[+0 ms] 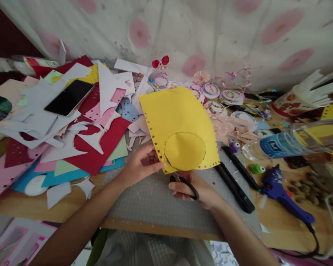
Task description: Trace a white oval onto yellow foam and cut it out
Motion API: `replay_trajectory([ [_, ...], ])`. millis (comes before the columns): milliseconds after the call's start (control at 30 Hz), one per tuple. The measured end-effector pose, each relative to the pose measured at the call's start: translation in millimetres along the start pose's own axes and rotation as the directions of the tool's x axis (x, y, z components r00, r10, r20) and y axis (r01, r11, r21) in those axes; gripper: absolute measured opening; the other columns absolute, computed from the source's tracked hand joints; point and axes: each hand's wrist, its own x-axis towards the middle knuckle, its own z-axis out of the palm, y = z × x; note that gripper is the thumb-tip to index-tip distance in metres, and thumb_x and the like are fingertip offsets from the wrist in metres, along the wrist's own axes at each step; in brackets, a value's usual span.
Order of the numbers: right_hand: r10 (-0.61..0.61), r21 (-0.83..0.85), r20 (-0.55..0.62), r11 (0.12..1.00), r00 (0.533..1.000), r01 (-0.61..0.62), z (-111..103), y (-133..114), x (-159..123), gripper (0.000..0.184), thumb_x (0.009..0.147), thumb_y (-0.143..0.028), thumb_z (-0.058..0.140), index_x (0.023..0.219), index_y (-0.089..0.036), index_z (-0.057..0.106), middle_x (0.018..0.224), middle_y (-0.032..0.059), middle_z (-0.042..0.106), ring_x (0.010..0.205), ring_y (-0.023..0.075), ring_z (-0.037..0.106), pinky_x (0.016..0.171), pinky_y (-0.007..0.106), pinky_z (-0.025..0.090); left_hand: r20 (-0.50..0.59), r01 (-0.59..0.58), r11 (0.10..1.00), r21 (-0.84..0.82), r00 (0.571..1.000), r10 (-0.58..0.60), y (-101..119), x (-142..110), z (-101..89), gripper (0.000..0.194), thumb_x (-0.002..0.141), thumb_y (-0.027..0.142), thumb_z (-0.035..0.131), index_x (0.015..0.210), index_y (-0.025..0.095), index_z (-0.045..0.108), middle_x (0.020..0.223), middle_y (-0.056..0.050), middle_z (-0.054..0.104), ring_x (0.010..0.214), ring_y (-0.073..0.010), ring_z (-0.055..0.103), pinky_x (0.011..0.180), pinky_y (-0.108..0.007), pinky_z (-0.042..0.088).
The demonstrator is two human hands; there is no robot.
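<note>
Currently, the yellow sheet of thin card with star-punched borders (172, 114) is held up above the grey gridded cutting mat (150, 205) on the light wooden tabletop (140, 226). Your left hand (144, 166) has its lower left corner pinched, thumb on top, other fingers curled. Your right hand (204, 190) grasps the black-handled scissors (193, 191) by the loops, at the sheet's lower edge; blades mostly hidden. A drawn oval outline (184, 132) sits just above them. Whether its lower left is already slit, cannot tell.

Handling, as judged: very light, flexible but springy, not slippery. The sheet bows in the middle; expect creasing under a hard grip and tearing at the punched stars. Best hold: a flat, light pinch on plain card just inside the border, near the blades but out of their path.

Right of the mat's middle, apart from your hands: a black utility knife (235, 190). Farther right, a blue glue gun (284, 201).
</note>
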Motion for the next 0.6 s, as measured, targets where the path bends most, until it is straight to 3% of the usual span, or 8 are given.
replay_trajectory([
  [233, -0.011, -0.003, -0.005, 1.0, 1.0, 0.011, -0.3, 2.0, 0.8, 0.043, 0.071, -0.052, 0.073, 0.059, -0.017, 0.052, 0.044, -0.0078, 0.043, 0.038, 0.0036, 0.031, 0.039, 0.021, 0.017, -0.025, 0.024, 0.999, 0.039, 0.999, -0.024, 1.3, -1.7, 0.0, 0.033, 0.078, 0.029, 0.074, 0.106, 0.019, 0.061, 0.084, -0.002, 0.064, 0.067, -0.0121, 0.058, 0.055, -0.02, 0.049],
  [600, 0.003, 0.034, -0.022, 0.999, 1.0, -0.003, 6.3, -7.1, -0.4, 0.042, 0.067, -0.052, 0.074, 0.065, -0.017, 0.052, 0.05, -0.0066, 0.048, 0.04, 0.0034, 0.033, 0.039, 0.021, 0.019, 0.018, -0.007, 0.998, -0.058, 1.0, 0.008, 3.7, 0.7, 6.3, 0.026, 0.076, 0.023, 0.075, 0.098, 0.019, 0.061, 0.076, 0.001, 0.062, 0.062, -0.0095, 0.055, 0.052, -0.017, 0.045],
])
